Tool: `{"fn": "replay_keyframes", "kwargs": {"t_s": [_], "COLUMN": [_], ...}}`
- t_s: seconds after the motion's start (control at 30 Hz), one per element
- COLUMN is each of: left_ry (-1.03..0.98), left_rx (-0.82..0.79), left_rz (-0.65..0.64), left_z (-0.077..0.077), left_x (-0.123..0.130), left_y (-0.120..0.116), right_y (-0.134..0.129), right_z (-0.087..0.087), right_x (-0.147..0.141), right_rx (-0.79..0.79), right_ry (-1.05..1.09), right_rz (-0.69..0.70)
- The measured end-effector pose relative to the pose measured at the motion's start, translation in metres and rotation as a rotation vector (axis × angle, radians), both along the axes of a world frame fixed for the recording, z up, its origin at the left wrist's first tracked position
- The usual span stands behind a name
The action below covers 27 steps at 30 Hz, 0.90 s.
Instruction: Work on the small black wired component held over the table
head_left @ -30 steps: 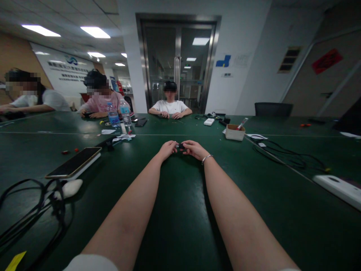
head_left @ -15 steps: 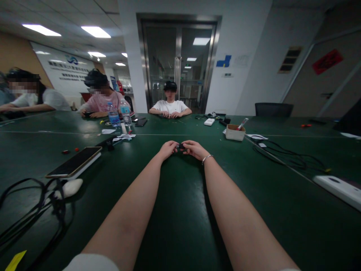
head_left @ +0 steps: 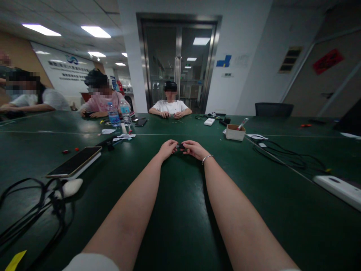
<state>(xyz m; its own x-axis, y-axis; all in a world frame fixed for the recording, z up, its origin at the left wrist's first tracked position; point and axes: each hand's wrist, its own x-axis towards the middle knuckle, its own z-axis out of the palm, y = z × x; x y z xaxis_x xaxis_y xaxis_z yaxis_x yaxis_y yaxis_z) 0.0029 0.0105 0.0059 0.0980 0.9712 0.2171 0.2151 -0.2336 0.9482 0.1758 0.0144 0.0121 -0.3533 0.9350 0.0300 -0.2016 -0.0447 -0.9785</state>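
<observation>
Both my arms reach forward over the dark green table (head_left: 180, 210). Between my fingertips is a small dark object (head_left: 181, 146), too small to name, with a paler end toward the left. My left hand (head_left: 168, 148) pinches its left end with closed fingers. From the other side my right hand (head_left: 194, 149), with a silver bracelet at the wrist, has its fingers closed on the dark part. The two hands are close together, just above the tabletop, and the fingers partly cover the object.
A phone (head_left: 76, 162) lies on a white block at left, near black cables (head_left: 58, 203). Water bottles (head_left: 114, 114) stand beyond. At right are a small box (head_left: 235, 133) and a white power strip (head_left: 338, 190). A person (head_left: 170, 105) sits opposite.
My hands have hardly moved and still hold the small dark object. The hands of the person opposite have moved slightly apart. Another person's head and arm have appeared at the far left edge.
</observation>
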Motion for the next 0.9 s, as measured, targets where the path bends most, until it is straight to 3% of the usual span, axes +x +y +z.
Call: {"fn": "replay_keyframes", "kwargs": {"t_s": [0.5,0.67,0.9], "left_ry": [-0.094,-0.126,-0.153], "left_rx": [0.077,0.041,0.020], "left_rz": [-0.043,-0.014,-0.015], "left_z": [0.0029,0.0017,0.0016], "left_x": [-0.0036,-0.0029,-0.0025], "left_y": [-0.0063,-0.0041,-0.0028], "right_y": [0.0029,-0.0001,0.0030], "right_z": [0.0005,0.0019,0.0002], "right_x": [-0.0032,0.0004,-0.0023], "right_rx": [0.036,0.088,0.028], "right_ry": [-0.121,-0.017,-0.071], "right_rz": [-0.045,-0.031,-0.038]}}
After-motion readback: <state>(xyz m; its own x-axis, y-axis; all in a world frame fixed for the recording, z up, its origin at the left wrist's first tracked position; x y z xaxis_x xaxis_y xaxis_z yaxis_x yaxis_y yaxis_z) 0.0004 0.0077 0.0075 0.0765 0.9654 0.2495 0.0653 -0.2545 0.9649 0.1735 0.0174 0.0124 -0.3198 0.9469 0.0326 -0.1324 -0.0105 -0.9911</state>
